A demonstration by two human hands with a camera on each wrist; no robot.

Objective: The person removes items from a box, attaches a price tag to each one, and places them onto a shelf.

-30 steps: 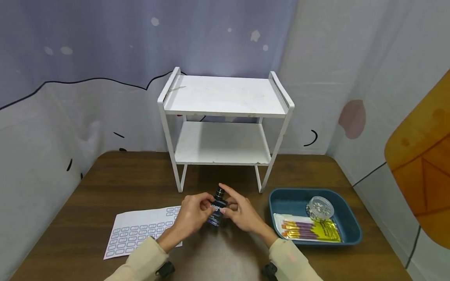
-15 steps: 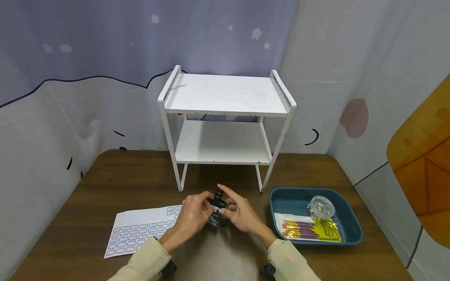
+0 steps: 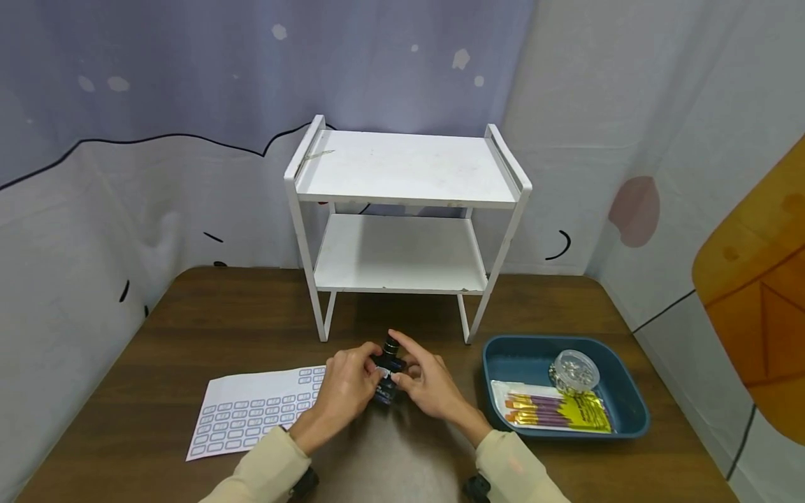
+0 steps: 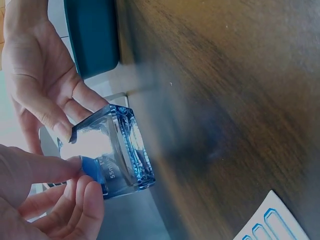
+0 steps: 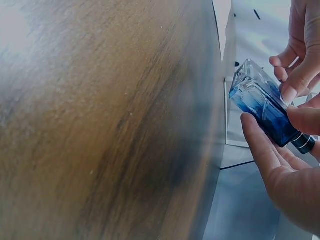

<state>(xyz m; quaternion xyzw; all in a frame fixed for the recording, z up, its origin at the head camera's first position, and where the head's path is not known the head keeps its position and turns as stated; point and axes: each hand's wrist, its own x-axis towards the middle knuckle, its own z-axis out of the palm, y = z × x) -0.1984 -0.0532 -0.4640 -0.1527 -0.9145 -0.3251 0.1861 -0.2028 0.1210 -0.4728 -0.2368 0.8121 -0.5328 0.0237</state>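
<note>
A blue glass perfume bottle (image 3: 385, 392) with a dark cap (image 3: 391, 345) is held between both hands over the table, its cap end tilted away from me. My left hand (image 3: 344, 388) pinches its left side. In the left wrist view the left thumb presses on the flat face of the bottle (image 4: 127, 172), beside a small blue patch (image 4: 93, 168) and some lettering. My right hand (image 3: 435, 385) grips the right side, its index finger up at the cap and its thumb on the face. The right wrist view shows the clear thick base of the bottle (image 5: 250, 75).
A sheet of blue-framed labels (image 3: 251, 412) lies left of the hands. On the right, a teal tray (image 3: 635, 412) holds a round clear jar (image 3: 575, 372) and a packet of brushes (image 3: 553, 409). A white two-tier shelf (image 3: 402, 255) stands at the back of the wooden table (image 3: 189, 321).
The hands and the bottle have shifted very slightly to the left. The grip on the bottle looks the same.
</note>
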